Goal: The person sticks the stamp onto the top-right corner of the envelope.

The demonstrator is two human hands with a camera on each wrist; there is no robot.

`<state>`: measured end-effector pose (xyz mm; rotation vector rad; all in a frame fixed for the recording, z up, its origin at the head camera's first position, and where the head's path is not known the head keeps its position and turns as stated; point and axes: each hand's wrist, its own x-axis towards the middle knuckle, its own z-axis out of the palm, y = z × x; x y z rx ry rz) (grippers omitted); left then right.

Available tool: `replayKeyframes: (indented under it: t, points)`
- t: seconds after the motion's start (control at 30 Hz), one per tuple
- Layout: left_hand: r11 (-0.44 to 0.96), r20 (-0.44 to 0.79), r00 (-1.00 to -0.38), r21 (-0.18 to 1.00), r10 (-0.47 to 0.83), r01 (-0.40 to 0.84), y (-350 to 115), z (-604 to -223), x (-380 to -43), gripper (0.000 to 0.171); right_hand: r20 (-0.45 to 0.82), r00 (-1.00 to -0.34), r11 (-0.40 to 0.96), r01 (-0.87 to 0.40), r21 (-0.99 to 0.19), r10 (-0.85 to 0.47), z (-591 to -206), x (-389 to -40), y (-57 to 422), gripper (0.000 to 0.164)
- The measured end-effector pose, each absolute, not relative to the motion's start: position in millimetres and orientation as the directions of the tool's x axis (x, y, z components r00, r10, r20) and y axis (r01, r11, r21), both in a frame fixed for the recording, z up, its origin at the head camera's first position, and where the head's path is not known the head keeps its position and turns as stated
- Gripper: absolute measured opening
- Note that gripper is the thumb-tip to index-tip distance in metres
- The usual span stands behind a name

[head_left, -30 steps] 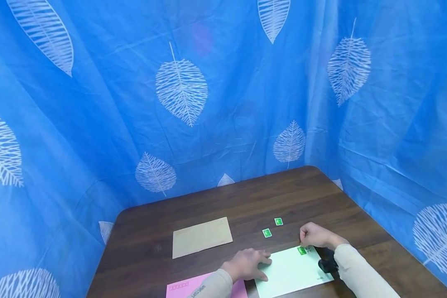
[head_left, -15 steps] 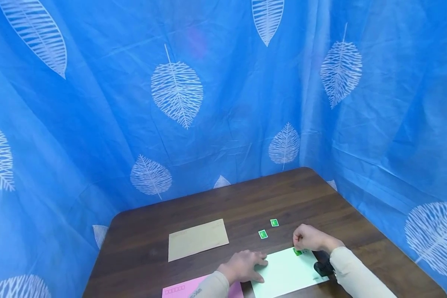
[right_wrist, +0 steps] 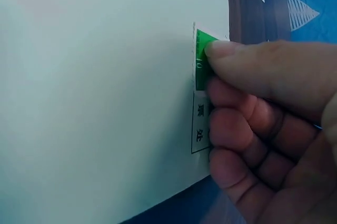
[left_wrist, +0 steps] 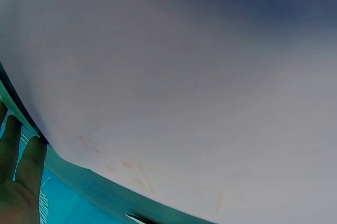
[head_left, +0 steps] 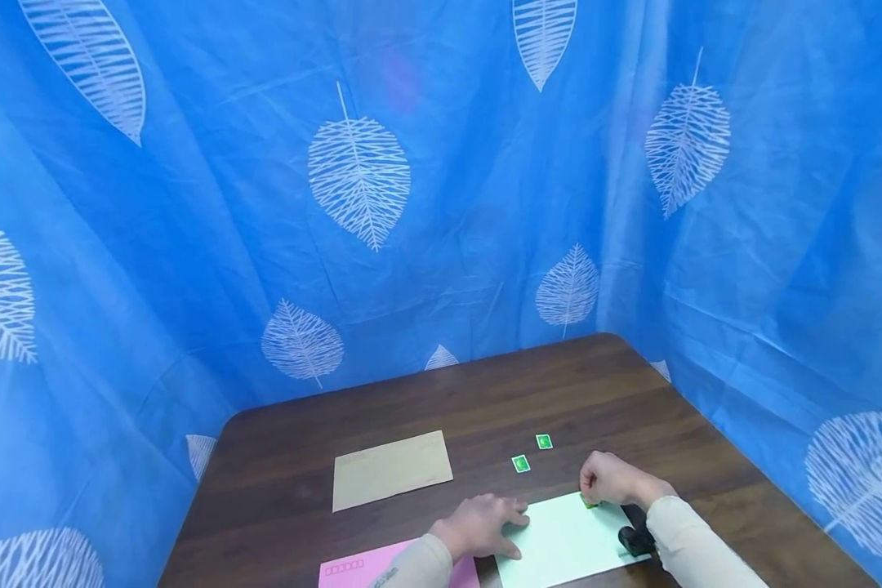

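A pale green envelope [head_left: 559,539] lies on the table at the front right. My left hand [head_left: 483,525] rests on its left edge, fingers spread. At the envelope's far right corner is my right hand [head_left: 613,480], fingers curled. In the right wrist view, its thumb tip and curled forefinger hold a green postage stamp [right_wrist: 200,45] against the paper, above a printed box with characters [right_wrist: 199,124]. The thumb hides part of the stamp. In the left wrist view, my left fingers show at the left edge beside a blurred pale sheet [left_wrist: 158,92].
Two more green stamps [head_left: 544,442] lie on the dark wood table [head_left: 448,400] beyond the envelope. A tan envelope [head_left: 392,471] lies at the left. Under my left forearm is a pink envelope [head_left: 349,572]. Blue leaf-patterned cloth [head_left: 456,163] hangs behind the table.
My right hand has come from just beyond the stamp to over it, and now covers most of it in the head view. My left hand stays on the envelope.
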<state>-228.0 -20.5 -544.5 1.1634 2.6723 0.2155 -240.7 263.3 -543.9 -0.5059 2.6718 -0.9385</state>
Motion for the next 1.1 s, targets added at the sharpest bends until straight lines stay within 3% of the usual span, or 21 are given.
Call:
replayKeyframes:
  t: [0.2, 0.6, 1.1]
  points:
    - [0.683, -0.144, -0.669, 0.216, 0.729, 0.697, -21, -540, -228, 0.053, -0.122, -0.909, 0.743, -0.242, -0.625, -0.398, -541, -241, 258, 0.022]
    - [0.684, -0.155, -0.668, 0.228, 0.728, 0.693, -22, -544, -230, 0.054, -0.193, -0.934, 0.776, -0.122, -0.619, -0.301, -537, -240, 251, 0.024]
    - [0.676, -0.146, -0.661, 0.217, 0.736, 0.704, -22, -542, -229, 0.053, -0.160, -0.941, 0.755, -0.130, -0.642, -0.298, -542, -239, 256, 0.022]
